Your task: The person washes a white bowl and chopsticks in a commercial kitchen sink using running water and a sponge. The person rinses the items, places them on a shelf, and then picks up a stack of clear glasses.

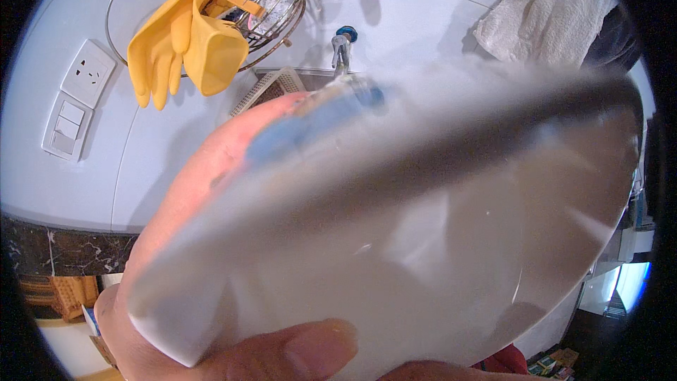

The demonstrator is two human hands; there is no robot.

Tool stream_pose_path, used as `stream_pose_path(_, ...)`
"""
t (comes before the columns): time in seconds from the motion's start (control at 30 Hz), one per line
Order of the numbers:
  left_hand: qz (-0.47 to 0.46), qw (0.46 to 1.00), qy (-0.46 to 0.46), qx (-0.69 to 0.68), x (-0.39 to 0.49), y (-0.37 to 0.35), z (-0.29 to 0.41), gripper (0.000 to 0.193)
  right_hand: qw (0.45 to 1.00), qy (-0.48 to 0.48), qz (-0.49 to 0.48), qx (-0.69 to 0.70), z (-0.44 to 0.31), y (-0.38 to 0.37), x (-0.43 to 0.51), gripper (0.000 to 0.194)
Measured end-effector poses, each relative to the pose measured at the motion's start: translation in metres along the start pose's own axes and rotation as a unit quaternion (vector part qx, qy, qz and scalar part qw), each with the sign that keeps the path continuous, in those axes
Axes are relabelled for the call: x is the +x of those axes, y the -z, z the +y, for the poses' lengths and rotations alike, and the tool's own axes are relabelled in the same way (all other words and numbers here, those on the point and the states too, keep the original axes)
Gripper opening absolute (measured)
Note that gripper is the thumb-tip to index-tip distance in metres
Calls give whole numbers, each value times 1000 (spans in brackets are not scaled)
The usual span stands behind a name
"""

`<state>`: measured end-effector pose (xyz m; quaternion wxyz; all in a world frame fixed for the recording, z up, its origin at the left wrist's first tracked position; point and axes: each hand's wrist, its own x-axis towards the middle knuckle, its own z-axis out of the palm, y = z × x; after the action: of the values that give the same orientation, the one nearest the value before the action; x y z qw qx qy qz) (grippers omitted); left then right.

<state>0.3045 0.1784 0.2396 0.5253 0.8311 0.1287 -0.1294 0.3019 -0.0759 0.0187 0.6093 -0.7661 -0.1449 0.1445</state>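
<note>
A large, glossy white dish [465,275] fills much of the view, tilted and very close, its upper edge blurred. My left hand [285,352] appears to grip its near rim, the thumb lying over the inner surface. Lit skin [185,196] runs up behind the dish on the left; whether it is a forearm or a finger I cannot tell. Where that skin ends, a blurred blue item [312,121], possibly a sponge or cloth, shows above the rim. At the bottom edge, a strip of skin [439,370] may belong to my right hand, which is otherwise hidden.
Yellow rubber gloves [158,58] hang on a wire rack [296,5] with wooden clothespins. Behind the dish stand a tap [341,55] and a perforated plastic basket [285,79]. A pale towel [545,16] hangs upper right. The left wall carries a socket [88,74] and switches [67,126].
</note>
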Motion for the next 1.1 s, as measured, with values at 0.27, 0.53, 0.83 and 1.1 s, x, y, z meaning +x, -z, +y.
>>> stream_pose_path(0.27, 23, 998, -46, 45, 5, 2, -3, 41, 998, 49, 33, 4, 11, -8, 2, 47)
stream_pose_path(0.53, 15, 995, -45, 85, 9, -1, -17, 39, 992, 107, 57, 36, 16, -13, 20, 38)
stream_pose_path(0.83, -45, 961, 161, -221, 60, -38, -89, 33, 940, -69, 111, 314, 71, -52, 59, 22)
stream_pose_path(1.1, 76, 949, 124, -281, 163, -143, -246, 61, 923, -225, 91, 300, 127, -104, 103, 46)
